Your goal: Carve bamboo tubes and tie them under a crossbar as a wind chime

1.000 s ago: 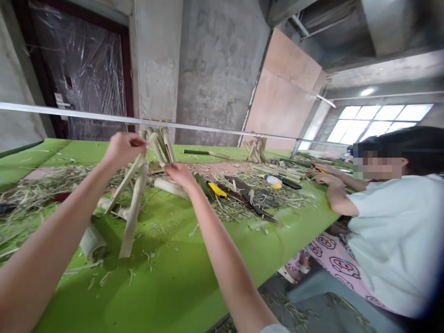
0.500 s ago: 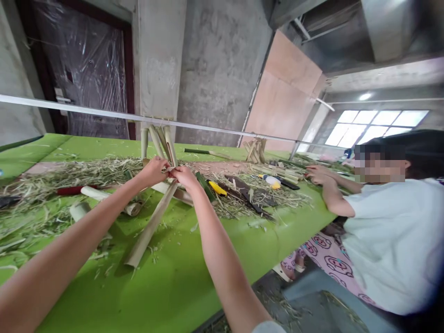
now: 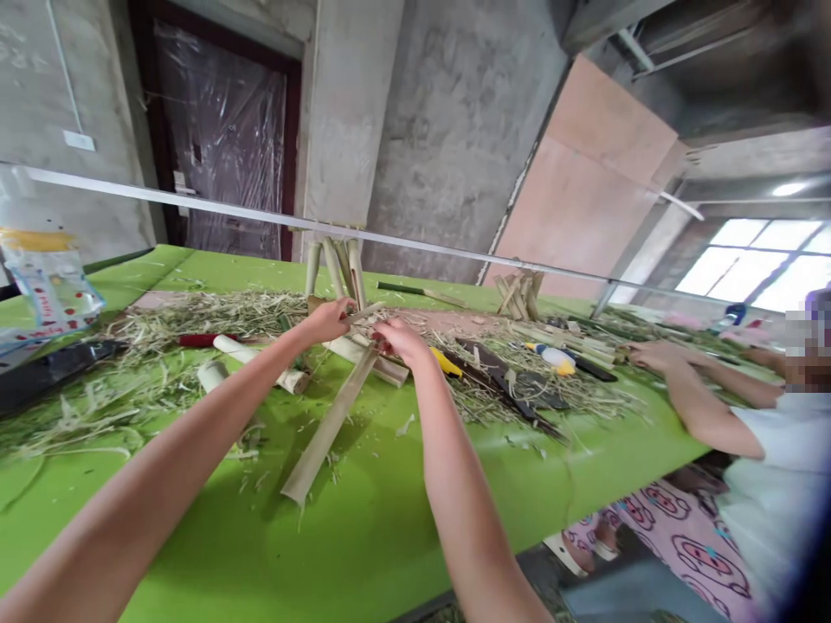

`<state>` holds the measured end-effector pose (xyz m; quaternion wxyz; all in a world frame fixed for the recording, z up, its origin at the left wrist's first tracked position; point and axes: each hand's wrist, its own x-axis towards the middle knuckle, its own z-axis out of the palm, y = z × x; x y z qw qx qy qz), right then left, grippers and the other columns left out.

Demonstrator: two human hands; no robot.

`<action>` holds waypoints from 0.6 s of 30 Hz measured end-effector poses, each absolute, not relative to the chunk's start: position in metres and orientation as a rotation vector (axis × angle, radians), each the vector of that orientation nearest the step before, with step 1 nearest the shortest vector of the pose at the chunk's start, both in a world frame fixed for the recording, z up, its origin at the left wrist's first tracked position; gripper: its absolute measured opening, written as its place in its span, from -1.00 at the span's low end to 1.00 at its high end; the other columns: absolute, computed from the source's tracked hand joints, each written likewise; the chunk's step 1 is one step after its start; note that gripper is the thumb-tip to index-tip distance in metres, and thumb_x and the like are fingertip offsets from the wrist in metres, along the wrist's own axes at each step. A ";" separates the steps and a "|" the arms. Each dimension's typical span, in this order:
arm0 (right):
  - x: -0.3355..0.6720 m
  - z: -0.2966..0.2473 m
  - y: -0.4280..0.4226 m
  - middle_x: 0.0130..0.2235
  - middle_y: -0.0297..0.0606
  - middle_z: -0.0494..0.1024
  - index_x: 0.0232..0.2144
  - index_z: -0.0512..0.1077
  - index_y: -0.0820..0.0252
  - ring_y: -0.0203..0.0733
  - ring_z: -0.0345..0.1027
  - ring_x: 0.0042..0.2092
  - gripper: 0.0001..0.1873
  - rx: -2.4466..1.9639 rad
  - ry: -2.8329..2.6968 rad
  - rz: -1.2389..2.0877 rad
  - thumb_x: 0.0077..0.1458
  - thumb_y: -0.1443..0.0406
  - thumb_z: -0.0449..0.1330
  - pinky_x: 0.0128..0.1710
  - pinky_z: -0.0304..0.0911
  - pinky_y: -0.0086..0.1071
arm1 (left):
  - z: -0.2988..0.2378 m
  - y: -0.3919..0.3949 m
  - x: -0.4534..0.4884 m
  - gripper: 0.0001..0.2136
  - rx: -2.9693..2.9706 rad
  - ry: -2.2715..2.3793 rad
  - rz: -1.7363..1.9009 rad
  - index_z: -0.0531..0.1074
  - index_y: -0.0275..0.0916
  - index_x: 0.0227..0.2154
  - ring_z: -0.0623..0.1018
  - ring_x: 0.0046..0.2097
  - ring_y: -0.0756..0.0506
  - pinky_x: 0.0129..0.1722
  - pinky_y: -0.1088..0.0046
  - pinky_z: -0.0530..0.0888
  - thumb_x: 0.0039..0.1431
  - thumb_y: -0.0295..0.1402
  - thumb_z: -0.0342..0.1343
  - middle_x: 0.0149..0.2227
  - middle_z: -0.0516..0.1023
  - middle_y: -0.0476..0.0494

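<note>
My left hand point(image 3: 330, 320) pinches a thin bamboo sliver point(image 3: 364, 312) that runs across toward my right hand point(image 3: 402, 339). The fingers of my right hand close around the upper end of a long split-bamboo strip point(image 3: 331, 424), which slants down to rest on the green table cover point(image 3: 363, 536). Just behind my hands, a pale bamboo piece point(image 3: 367, 359) lies across the shavings. Farther off stands a bamboo tripod frame point(image 3: 336, 266), not touching either hand.
Bamboo shavings point(image 3: 506, 394) cover much of the table, among a yellow-handled tool point(image 3: 445, 362), a dark saw point(image 3: 499, 389) and a small bottle point(image 3: 551, 357). Another small bamboo frame point(image 3: 519, 296) stands beyond. A seated person's hands point(image 3: 655, 353) work at the right. A plastic bag point(image 3: 45, 268) hangs at left.
My hands have come together and dropped from the raised bamboo frame to the slanting strip. The strip now lies lower and more tilted. The whole view has swung left.
</note>
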<state>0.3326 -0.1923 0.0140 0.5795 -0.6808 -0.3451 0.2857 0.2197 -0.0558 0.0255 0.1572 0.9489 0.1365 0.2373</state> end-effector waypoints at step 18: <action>0.325 0.003 -0.178 -0.70 -0.42 0.27 -0.61 0.43 0.29 -0.44 0.03 -0.65 -0.92 -1.486 -0.979 0.654 -0.16 0.42 0.16 -0.64 -0.14 -0.49 | 0.024 -0.061 0.211 -0.70 3.025 0.047 0.782 0.47 -0.19 -0.19 0.35 0.02 -0.20 0.02 0.24 0.31 -0.04 -0.49 0.10 -0.03 0.36 -0.21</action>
